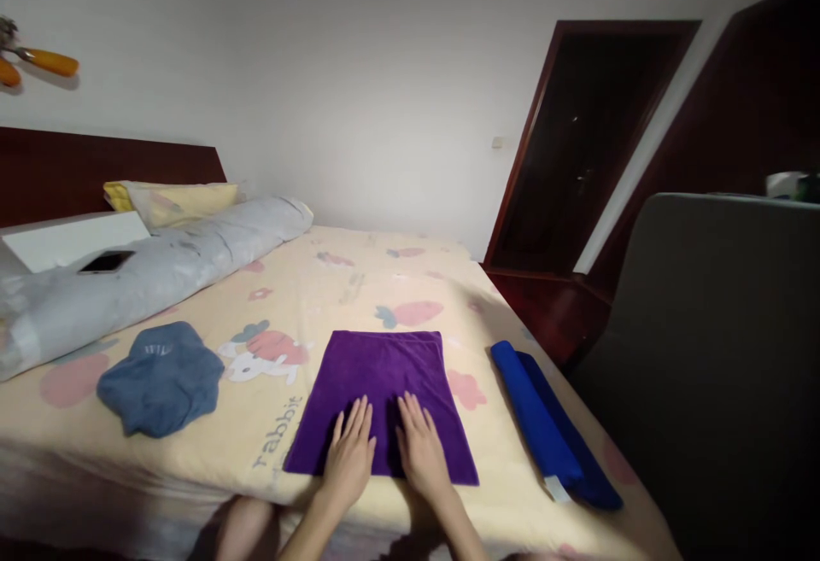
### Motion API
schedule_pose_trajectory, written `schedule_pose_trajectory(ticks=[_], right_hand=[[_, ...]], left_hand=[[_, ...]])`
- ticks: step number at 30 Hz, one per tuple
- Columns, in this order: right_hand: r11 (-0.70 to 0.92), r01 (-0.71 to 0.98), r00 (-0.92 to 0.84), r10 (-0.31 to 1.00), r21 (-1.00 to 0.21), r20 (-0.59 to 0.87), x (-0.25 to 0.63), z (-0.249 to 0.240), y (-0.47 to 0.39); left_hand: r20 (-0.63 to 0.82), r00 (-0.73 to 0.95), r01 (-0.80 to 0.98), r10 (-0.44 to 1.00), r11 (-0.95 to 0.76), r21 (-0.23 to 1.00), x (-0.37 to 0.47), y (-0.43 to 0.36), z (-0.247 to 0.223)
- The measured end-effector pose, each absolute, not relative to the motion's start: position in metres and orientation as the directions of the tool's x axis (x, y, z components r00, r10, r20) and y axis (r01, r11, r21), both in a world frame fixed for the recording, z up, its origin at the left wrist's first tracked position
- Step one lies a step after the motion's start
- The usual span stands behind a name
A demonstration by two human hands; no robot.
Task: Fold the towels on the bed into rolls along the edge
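A purple cloth (384,365), smooth and roughly square, lies flat on the bed in front of me. My left hand (351,446) rests palm down on its near left part, fingers stretched out. On the near right part lies my right hand (419,441), also flat with straight fingers. Neither hand grips anything. To the left is a crumpled blue-grey cloth item (163,382) with a small pale mark on it. A blue folded or rolled fabric item (544,424) with a white tag lies to the right, near the bed's edge.
The bed (359,288) has a yellow sheet with carrot and rabbit prints. A long grey bolster (192,258) with a phone (107,262) on it lies to the left, before a yellow pillow (192,202). A dark chair back (717,330) stands at right; behind is a door (589,143).
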State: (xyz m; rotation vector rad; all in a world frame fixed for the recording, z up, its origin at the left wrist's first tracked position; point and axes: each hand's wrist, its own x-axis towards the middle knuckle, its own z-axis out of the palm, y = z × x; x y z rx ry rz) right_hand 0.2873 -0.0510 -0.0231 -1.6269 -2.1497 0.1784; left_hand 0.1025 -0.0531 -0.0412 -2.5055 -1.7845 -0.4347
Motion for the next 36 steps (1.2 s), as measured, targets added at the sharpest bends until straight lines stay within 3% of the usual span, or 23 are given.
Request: schedule_pose_trajectory(ticks=[4,11,15,17,21,24,32,36], right_hand=[[0.368,0.85,-0.323,0.929,-0.376,0.18,0.272,-0.019,-0.039],[0.077,0.962,-0.04,0.989,-0.262,0.145,0.342,-0.036,-0.041],[-0.024,0.976,0.058,0.986,-0.215,0.155,0.346,-0.034,-0.038],[0.062,0.969,-0.016,0.981,-0.239,0.191,0.329,-0.027,-0.031],[0.41,0.845,-0.375,0.912,-0.342,0.167,0.281,-0.013,-0.011],[0.458,0.814,-0.454,0.885,-0.358,0.102,0.27,-0.01,0.006],[0.046,0.963,-0.039,0.999,-0.267,0.03,0.358,-0.015,0.043],[0.004,0.969,0.01,0.998,-0.248,0.058,0.361,-0.009,0.057]], left_hand=[[0.072,0.313,0.931,0.947,-0.321,0.173,0.115,-0.047,-0.034],[-0.071,0.11,0.985,0.991,-0.1,0.142,0.058,-0.062,-0.019],[-0.051,0.123,0.986,0.991,-0.117,0.121,0.057,-0.058,-0.019],[0.034,0.209,0.967,0.977,-0.212,0.143,0.072,-0.047,-0.02],[0.209,0.375,0.886,0.903,-0.416,0.204,0.11,-0.013,-0.025],[0.197,0.42,0.867,0.886,-0.456,0.202,0.119,0.012,-0.029],[0.073,0.144,0.982,0.987,-0.152,0.114,0.044,0.042,-0.024],[0.118,0.09,0.989,0.989,-0.102,0.107,0.043,0.052,-0.018]])
